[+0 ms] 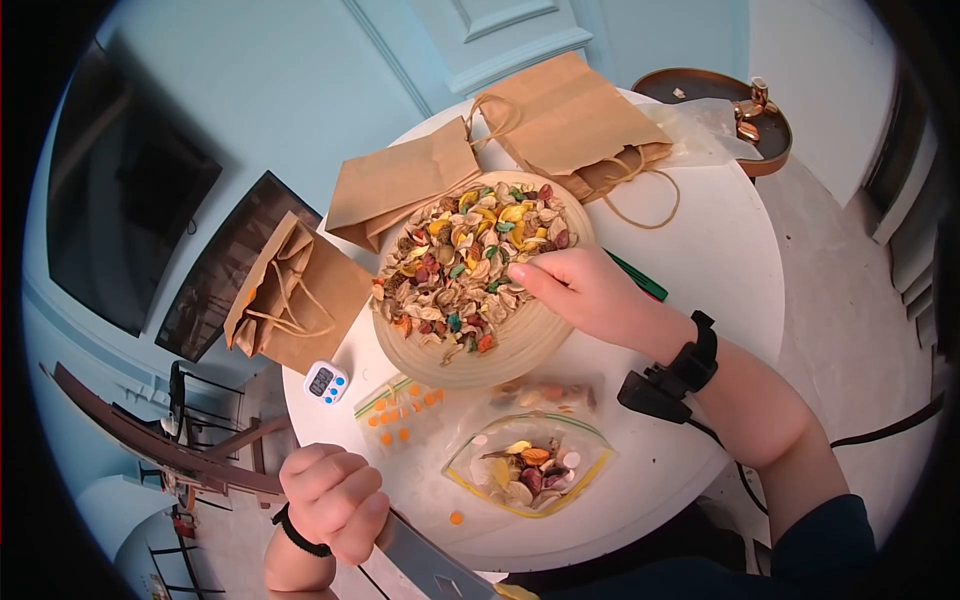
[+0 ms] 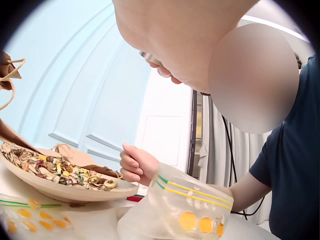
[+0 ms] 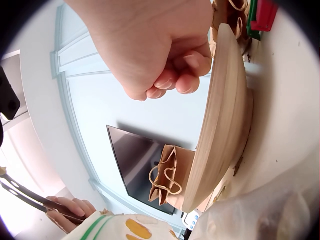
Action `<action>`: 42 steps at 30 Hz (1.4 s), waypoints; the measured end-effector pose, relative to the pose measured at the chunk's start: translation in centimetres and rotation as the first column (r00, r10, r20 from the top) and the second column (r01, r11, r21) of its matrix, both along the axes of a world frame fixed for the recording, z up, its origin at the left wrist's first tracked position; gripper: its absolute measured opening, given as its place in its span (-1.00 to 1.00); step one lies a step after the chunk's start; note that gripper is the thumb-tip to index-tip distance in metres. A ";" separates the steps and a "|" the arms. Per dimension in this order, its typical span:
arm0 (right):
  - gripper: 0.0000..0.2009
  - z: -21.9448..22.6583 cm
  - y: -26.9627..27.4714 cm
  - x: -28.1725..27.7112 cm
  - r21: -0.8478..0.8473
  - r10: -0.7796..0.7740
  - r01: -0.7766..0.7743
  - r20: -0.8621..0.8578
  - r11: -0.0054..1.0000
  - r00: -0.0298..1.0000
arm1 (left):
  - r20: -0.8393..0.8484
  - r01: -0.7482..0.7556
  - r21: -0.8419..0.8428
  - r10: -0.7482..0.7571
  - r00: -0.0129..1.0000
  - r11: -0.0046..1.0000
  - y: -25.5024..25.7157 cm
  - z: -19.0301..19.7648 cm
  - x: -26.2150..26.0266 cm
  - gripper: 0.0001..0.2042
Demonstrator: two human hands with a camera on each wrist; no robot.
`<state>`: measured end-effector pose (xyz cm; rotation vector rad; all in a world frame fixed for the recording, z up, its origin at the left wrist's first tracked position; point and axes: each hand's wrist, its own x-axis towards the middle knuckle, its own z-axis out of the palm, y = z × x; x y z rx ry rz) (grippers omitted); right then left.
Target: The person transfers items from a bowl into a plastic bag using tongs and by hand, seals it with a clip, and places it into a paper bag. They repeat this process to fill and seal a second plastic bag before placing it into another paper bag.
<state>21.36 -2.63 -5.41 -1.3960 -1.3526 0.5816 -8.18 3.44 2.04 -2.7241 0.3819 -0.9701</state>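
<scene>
My left hand [image 1: 335, 500] grips metal tongs [image 1: 430, 565] at the near left of the table; a yellow petal [image 1: 515, 592] shows at their far end. In the right wrist view the tongs [image 3: 25, 200] have dark, slotted arms. My right hand [image 1: 580, 290] hovers over the right side of a wide wooden bowl [image 1: 450, 370], its fingers curled with nothing visible in them. Dried petals and potpourri [image 1: 470, 260] in tan, yellow, green and red heap in the bowl. Nearer me lies a clear zip bag [image 1: 490, 500], its mouth spread, with some potpourri inside.
Another zip bag [image 1: 370, 410] with orange discs lies left of the bowl, near a white timer [image 1: 326, 382]. One loose orange disc [image 1: 456, 518] is near the front edge. Paper bags [image 1: 580, 110] stand behind the bowl, and one [image 1: 320, 310] stands left. A green item [image 1: 637, 276] lies right.
</scene>
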 end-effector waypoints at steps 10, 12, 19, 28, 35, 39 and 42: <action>-0.58 -0.2 0.1 0.1 -0.026 0.017 -0.017 0.008 1.000 1.000 | -0.042 0.010 0.015 -0.010 0.999 1.000 -0.3 0.4 -0.1 -0.66; -0.58 -0.4 0.1 0.1 -0.021 0.017 -0.017 0.014 1.000 1.000 | -0.142 -0.090 0.061 0.098 0.985 0.994 -0.6 0.9 -0.1 -0.74; -0.58 -0.3 0.2 0.2 0.038 -0.023 0.021 0.046 0.999 0.999 | -0.244 -0.097 0.184 0.141 0.960 0.978 2.8 -1.1 -1.6 -0.80; -0.56 -0.3 0.0 0.3 0.086 -0.031 0.026 0.068 0.996 0.997 | -0.238 -0.306 0.139 0.332 0.913 0.942 2.3 1.4 -0.9 -0.65; -0.54 -0.3 0.3 0.5 0.087 -0.038 0.033 0.056 0.996 0.998 | -0.355 -0.509 0.152 0.527 0.772 0.847 1.9 3.7 4.0 -0.68; -0.53 0.0 0.0 0.5 0.077 -0.049 0.045 0.059 0.996 0.997 | -0.387 -0.743 0.131 0.724 0.571 0.656 4.6 3.1 4.8 -0.72; -0.53 -0.3 0.2 0.6 0.081 -0.054 0.048 0.066 0.996 0.996 | -0.569 -0.793 0.173 0.717 0.404 0.584 5.6 2.7 5.3 -0.74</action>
